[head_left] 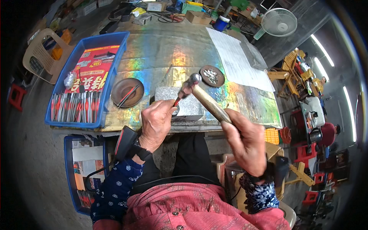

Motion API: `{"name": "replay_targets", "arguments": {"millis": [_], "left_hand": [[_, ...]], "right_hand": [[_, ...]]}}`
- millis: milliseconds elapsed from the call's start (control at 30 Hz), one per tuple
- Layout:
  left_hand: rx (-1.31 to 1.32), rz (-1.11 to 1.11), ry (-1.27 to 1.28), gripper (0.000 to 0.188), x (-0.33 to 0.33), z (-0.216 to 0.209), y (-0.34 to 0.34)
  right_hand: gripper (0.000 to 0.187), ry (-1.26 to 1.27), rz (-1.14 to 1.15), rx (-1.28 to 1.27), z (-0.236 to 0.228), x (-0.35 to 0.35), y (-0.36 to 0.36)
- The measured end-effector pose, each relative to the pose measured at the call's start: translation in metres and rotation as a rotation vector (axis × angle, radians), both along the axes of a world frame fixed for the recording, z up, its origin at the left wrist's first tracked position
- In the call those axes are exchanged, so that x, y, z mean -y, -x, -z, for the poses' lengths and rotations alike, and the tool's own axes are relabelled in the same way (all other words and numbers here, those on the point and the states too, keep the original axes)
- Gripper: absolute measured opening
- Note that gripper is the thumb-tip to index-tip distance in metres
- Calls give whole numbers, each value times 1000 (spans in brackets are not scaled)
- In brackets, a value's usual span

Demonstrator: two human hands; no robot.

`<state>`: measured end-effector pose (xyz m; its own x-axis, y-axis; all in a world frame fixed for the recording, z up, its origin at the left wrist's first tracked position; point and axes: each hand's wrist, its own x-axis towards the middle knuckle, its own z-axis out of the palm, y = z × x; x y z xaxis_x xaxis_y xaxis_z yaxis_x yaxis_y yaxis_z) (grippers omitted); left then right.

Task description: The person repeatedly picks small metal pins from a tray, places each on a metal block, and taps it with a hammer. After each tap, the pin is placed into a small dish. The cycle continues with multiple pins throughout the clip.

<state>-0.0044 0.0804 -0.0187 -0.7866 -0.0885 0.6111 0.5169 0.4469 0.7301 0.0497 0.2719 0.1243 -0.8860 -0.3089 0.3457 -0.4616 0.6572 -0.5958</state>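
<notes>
My right hand (247, 143) grips the wooden handle of a hammer (210, 102). Its metal head is over the grey metal block (191, 111) at the table's near edge. At the block's left side, my left hand (155, 120) pinches a slim red-and-dark piece (176, 102); the fingers and hammer head hide much of it. A small round dark part shows under those fingertips. Left of the block, a brown round dish (119, 89) carries a couple of slim red-and-dark pieces. Beyond the block, a smaller dish (219, 82) holds many tiny silvery bits.
A blue tray (122, 50) on the table's left holds a row of slim red-and-silver pieces. Another blue tray (69, 172) sits lower, beside my left arm. White sheets (237, 57) cover the table's right side. A fan (279, 23) and a beige chair (38, 57) stand beyond.
</notes>
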Motion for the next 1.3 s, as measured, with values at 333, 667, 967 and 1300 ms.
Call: {"name": "replay_targets", "arguments": {"millis": [333, 667, 967, 1300], "left_hand": [[220, 41, -206, 10, 4, 0, 2], [413, 279, -798, 20, 57, -1, 0], [236, -251, 205, 25, 110, 9, -10], [181, -419, 853, 8, 104, 25, 9]], "right_hand": [[22, 42, 64, -149, 37, -8, 9], [27, -162, 238, -270, 107, -15, 25], [40, -295, 292, -321, 144, -9, 30], [41, -242, 262, -132, 151, -4, 30]]}}
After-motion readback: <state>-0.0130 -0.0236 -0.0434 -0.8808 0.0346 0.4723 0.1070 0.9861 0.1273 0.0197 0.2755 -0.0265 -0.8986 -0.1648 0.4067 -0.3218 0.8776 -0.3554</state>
